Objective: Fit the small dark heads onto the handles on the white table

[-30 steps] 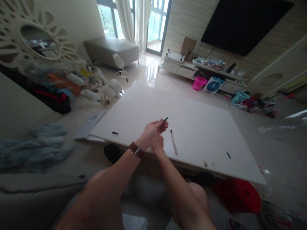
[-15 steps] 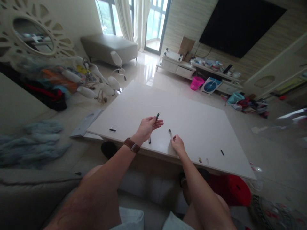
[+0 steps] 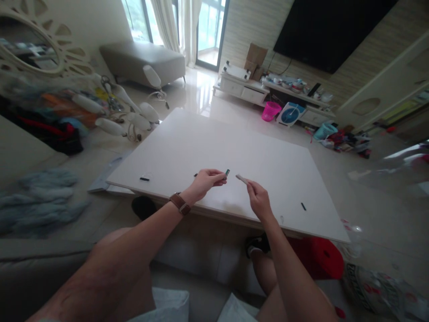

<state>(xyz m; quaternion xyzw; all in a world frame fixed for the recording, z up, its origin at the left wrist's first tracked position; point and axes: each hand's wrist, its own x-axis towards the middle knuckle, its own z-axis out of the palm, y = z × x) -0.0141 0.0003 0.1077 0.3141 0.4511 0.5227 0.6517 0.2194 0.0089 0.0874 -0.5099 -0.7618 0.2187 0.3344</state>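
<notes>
Left hand (image 3: 206, 181) pinches a small dark cap (image 3: 227, 172) at its fingertips; right hand (image 3: 258, 200) closed around a pale slim stick (image 3: 241, 179), tip poking toward the cap, small gap between them. Both held just above a big white tabletop (image 3: 268, 165). Brown watch (image 3: 180, 203) on left wrist. Living room: glossy tile floor, pink basket (image 3: 271, 111), wall TV (image 3: 331, 31).

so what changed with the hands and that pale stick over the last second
The right hand left the left hand, went down to the white tabletop, took hold of the pale stick that lay there and lifted it; it now points toward the small dark piece. The left hand kept pinching that piece throughout. The black bits on the tabletop at left and right stayed where they were.
</notes>
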